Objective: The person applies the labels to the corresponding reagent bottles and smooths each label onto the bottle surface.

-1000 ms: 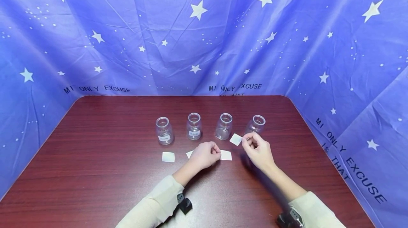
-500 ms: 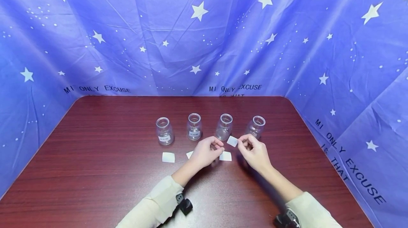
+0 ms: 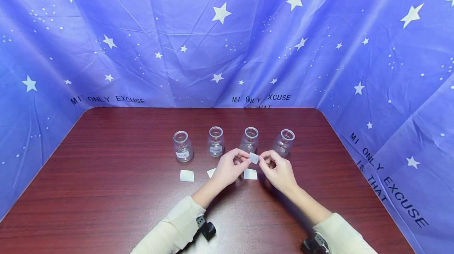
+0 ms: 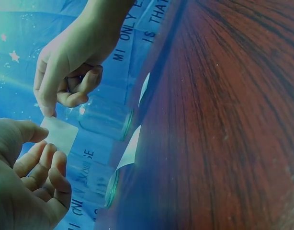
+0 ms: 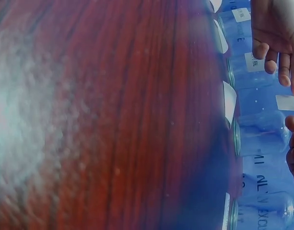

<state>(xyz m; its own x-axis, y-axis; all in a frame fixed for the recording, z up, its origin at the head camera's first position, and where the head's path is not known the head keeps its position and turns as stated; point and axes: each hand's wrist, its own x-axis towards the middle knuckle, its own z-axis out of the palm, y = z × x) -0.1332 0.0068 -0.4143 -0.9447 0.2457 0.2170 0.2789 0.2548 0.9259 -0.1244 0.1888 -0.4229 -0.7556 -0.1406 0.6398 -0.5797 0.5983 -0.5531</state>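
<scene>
Between my hands, raised in front of the third jar from the left, is a small white paper label (image 3: pixel 253 158). My right hand (image 3: pixel 280 170) pinches its right edge between thumb and forefinger. At its left edge, my left hand (image 3: pixel 228 167) has thumb and forefinger closed in on the label's side, also seen in the left wrist view over the label (image 4: pixel 63 137). The third glass jar (image 3: pixel 250 137) stands just behind the fingers. Beside it, behind my right hand, is the rightmost glass jar (image 3: pixel 285 143). No label shows on these two jars.
Two more glass jars, the leftmost jar (image 3: pixel 182 143) and the second jar (image 3: pixel 216 139), carry printed white labels. White paper pieces lie before the row: a left piece (image 3: pixel 186 176), a partly hidden piece (image 3: pixel 211 172) and one (image 3: pixel 250 174) below my fingers. A starry blue curtain (image 3: pixel 198 64) surrounds the table.
My right hand has moved left with the label, bringing it to my left hand. The left thumb and forefinger have lifted from above the paper piece to the label's edge. The jars stay put.
</scene>
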